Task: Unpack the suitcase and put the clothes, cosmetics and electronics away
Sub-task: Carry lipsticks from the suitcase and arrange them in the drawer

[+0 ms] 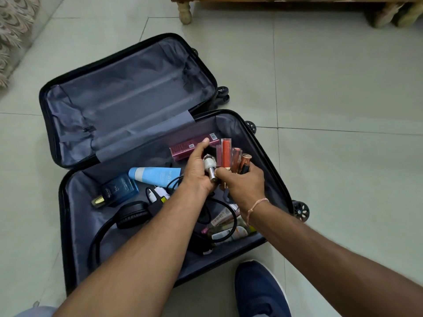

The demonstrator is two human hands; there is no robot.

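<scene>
The suitcase (128,115) lies open on the tiled floor (343,88), both halves lined in grey fabric. The far half holds nothing that shows; the near half holds the loose items.

Both hands meet above the near half. The left hand (196,170) curls its fingers round a small silver-capped bottle (210,167), with the thumb raised toward the far side. The right hand (242,184) closes round a bundle of lipstick and gloss tubes (231,156); the tubes stand upright out of the top of the fist, and the right thumb and forefinger touch the lower end of the silver-capped bottle. A thin cord bracelet (256,208) circles the right wrist.

Just beyond the two grips lies a maroon box (183,148), flat on the lining. To the left of the left hand lies a pale blue tube (155,176), and further left a blue perfume bottle (119,191) with a gold cap. Below the left forearm lie black headphones (128,216), a white charger plug (158,193) and black cables (215,216). Under the right wrist lies a cluster of further cosmetic tubes (226,225); their exact number cannot be told.

A blue shoe (258,291) stands on the floor at the near edge of the suitcase. A wooden furniture leg (185,12) stands well beyond the case.
</scene>
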